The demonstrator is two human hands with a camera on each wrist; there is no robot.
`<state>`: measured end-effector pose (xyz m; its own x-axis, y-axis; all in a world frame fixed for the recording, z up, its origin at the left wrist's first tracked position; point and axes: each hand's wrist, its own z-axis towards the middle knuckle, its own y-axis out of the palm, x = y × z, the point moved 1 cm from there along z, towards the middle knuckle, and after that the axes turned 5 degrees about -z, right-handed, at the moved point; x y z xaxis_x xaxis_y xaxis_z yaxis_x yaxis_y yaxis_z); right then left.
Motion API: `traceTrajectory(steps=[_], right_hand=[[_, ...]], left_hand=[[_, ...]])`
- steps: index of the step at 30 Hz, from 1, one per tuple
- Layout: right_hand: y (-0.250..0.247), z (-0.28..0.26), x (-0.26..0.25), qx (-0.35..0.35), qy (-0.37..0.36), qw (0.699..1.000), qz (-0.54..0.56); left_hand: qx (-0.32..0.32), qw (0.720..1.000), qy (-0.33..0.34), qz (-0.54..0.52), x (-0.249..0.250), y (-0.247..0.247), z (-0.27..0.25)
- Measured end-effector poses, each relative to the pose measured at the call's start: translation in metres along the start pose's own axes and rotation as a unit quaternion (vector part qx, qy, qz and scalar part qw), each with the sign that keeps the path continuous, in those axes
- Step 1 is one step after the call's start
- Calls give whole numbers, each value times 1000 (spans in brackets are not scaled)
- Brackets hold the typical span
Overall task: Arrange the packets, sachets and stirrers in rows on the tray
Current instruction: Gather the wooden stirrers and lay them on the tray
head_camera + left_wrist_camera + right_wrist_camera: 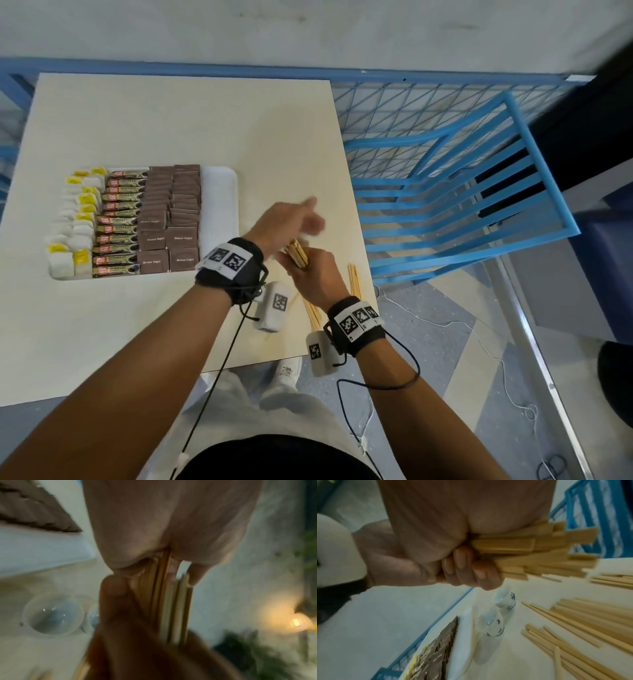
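Note:
A white tray [219, 205] on the left of the table holds rows of white and yellow sachets [77, 219], coffee sticks [120, 219] and brown sugar packets [171, 212]; its right strip is bare. My right hand [310, 274] grips a bundle of wooden stirrers [298, 255] above the table's right side, its fingers [462, 568] curled round the bundle [539, 550]. My left hand [291, 221] is blurred, fingers stretched out, its palm against the upper ends of the stirrers [168, 608]. More loose stirrers [353, 279] lie on the table [590, 622].
Two small white cups with blue marks [491, 626] lie on their sides between tray and loose stirrers, hidden under my arms in the head view. A blue slatted chair [462, 205] and blue mesh rail stand right of the table [171, 120].

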<state>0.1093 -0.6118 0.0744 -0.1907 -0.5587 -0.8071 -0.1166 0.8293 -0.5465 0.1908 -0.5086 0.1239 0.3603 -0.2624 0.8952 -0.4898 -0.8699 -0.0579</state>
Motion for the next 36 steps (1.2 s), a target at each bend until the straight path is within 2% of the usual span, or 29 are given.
traceTrajectory(steps=[2, 3, 7, 10, 12, 13, 15, 16, 18, 20, 22, 25, 28, 30, 31, 33, 34, 36], right_hand=[[2, 1, -2, -7, -2, 1000, -13], [3, 1, 0, -12, -1, 1000, -21], [6, 2, 4, 3, 1, 997, -71], [10, 9, -5, 14, -40, 997, -63], [10, 7, -13, 19, -25, 999, -23], [5, 8, -17, 23, 2, 999, 24], [-8, 11, -33, 65, 46, 983, 166], [-15, 13, -47, 92, 46, 969, 225], [-19, 21, -74, 120, 11, 952, 281], [-8, 26, -92, 117, -21, 952, 283], [6, 28, -100, 118, -24, 959, 256], [22, 32, -112, 128, -36, 960, 248], [42, 40, -127, 151, -24, 959, 240], [58, 50, -131, 163, 12, 958, 234], [67, 56, -132, 157, 30, 960, 232], [86, 64, -136, 111, 47, 969, 217], [96, 67, -137, 84, 53, 974, 204], [112, 70, -142, 32, 74, 980, 180]], left_hand=[[-32, 987, -26, 152, -5, 3, -1], [-34, 983, -38, 178, -7, 2, -1], [-3, 988, -38, 149, -14, -2, -8], [-32, 982, -43, 183, -17, 4, -13], [-49, 998, -29, 28, -16, -2, -15], [-15, 996, -23, -84, -20, -10, -14], [70, 961, -47, -262, -28, -26, -19], [82, 944, -81, -309, -36, -28, -22], [50, 914, -164, -368, -46, -24, -31], [-8, 881, -210, -425, -41, -24, -43], [-29, 862, -202, -464, -35, -33, -47], [-12, 852, -190, -488, -33, -56, -50], [-41, 862, -184, -470, -34, -81, -53], [-12, 913, -157, -376, -30, -101, -53], [18, 943, -111, -312, -30, -114, -51], [45, 971, -3, -234, -30, -140, -49], [29, 976, 33, -215, -28, -152, -50], [-6, 986, 53, -158, -33, -174, -46]])
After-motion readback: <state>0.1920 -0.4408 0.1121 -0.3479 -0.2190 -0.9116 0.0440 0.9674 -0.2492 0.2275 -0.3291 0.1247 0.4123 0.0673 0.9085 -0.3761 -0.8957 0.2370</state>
